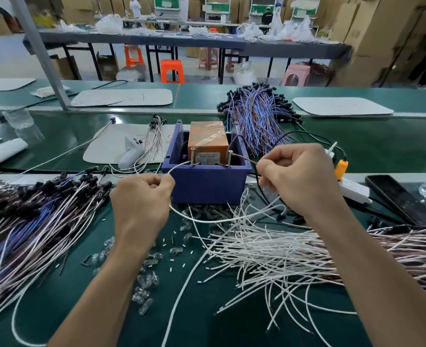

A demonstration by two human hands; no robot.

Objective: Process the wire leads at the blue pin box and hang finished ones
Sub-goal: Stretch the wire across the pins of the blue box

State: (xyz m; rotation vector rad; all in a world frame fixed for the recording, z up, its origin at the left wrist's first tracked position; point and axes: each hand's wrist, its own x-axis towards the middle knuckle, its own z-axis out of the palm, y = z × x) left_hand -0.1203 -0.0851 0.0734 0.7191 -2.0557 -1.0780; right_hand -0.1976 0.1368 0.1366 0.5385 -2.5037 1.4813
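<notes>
The person's left hand has its grip closed. The thumb and forefinger pinch a thin white wire lead, which arcs up and to the right to meet the left brass pin. The right hand is curled too, its grip pinching a thin brownish wire end that runs left to the right brass pin. Below the knuckles, a white length of wire sags in a loop between the two hands.

Both pins stand upright on the front rim of the blue plastic pin box. The box sits on the green bench, between the hands and just beyond them. Inside it is an orange rectangular block wrapped in clear tape.

In front of the box, under the right forearm, lies a heap of loose white wire leads. To the left is a pile of blue, white and brown leads with black caps, and a similar bundle of blue and brown leads lies behind the box to the right. Small clear glass bulbs are scattered between the forearms.

At the far right, an orange plug stands in a white power strip beside a black phone. Behind the box to the left, a white handheld device rests on a pale mat.
</notes>
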